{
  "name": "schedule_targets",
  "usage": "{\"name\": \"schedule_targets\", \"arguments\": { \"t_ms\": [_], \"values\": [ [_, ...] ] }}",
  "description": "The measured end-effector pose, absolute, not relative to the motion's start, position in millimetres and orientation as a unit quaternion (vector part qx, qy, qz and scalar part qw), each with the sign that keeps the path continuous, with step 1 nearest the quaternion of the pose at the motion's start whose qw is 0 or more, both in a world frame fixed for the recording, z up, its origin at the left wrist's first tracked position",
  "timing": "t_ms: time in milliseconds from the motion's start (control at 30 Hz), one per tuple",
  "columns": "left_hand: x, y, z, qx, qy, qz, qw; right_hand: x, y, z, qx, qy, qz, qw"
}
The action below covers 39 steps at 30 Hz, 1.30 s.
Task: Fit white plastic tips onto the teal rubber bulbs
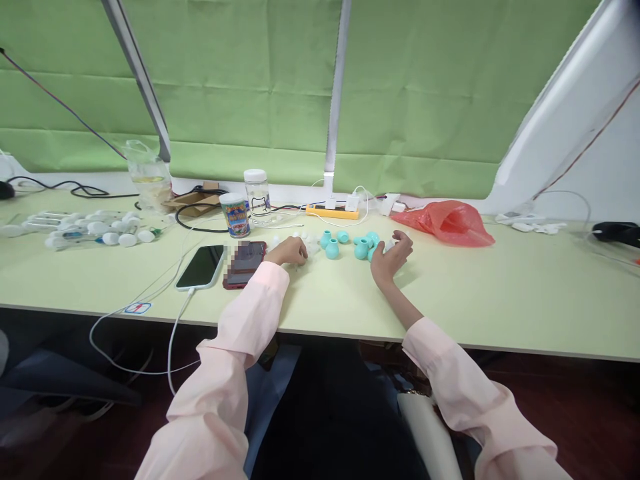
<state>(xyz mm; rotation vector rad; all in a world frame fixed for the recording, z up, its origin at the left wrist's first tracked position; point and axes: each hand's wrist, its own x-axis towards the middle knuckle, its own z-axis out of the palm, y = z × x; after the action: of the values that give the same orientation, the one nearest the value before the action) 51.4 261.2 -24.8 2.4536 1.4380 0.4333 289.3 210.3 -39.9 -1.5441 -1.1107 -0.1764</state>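
Note:
My left hand [289, 251] reaches down among small clear-white plastic pieces [311, 243], its fingers curled closed; whatever they grip is hidden. Several turquoise, small round pot-shaped pieces [332, 249] with open necks stand just right of it. Beside another cluster of these turquoise pieces [361, 249] is my right hand [392, 259], thumb and fingers apart and bent. A whitish bit shows behind the right thumb, and I cannot tell whether it touches the hand.
Two phones [201, 268] lie left of my left hand, one on a white cable. Behind them stand a printed cup [235, 216] and a clear bottle [257, 198]. A power strip [331, 212] and a red plastic bag [445, 223] lie farther back. White-capped pieces [119, 229] lie left.

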Motion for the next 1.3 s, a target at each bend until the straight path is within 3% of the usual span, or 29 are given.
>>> {"name": "schedule_targets", "arguments": {
  "t_ms": [300,433,600,733,1033,1133,1300],
  "values": [
    [49.8,264.0,-25.5,0.854,0.471,0.170,0.140,285.6,203.6,-42.5,-0.558,-0.577,-0.207,0.560],
    [57.3,261.6,-25.1,0.841,0.452,0.259,0.145,280.9,205.3,-51.3,-0.441,-0.641,-0.267,0.568],
    [85.0,245.7,-26.3,0.767,0.382,0.385,0.344,265.9,203.6,-58.5,-0.282,-0.776,-0.271,0.495],
    [100.2,235.6,-32.2,0.691,0.333,0.418,0.487,257.7,201.8,-60.7,-0.263,-0.828,-0.232,0.437],
    [100.3,234.6,-33.1,0.629,0.305,0.399,0.593,264.8,215.2,-71.3,-0.324,-0.807,-0.121,0.479],
    [99.6,236.0,-29.0,0.672,0.362,0.399,0.508,265.0,216.3,-71.7,-0.334,-0.803,-0.109,0.481],
    [91.5,245.3,-33.0,0.755,0.536,0.371,0.069,264.1,213.8,-69.8,-0.341,-0.805,-0.118,0.471]
  ]
}}
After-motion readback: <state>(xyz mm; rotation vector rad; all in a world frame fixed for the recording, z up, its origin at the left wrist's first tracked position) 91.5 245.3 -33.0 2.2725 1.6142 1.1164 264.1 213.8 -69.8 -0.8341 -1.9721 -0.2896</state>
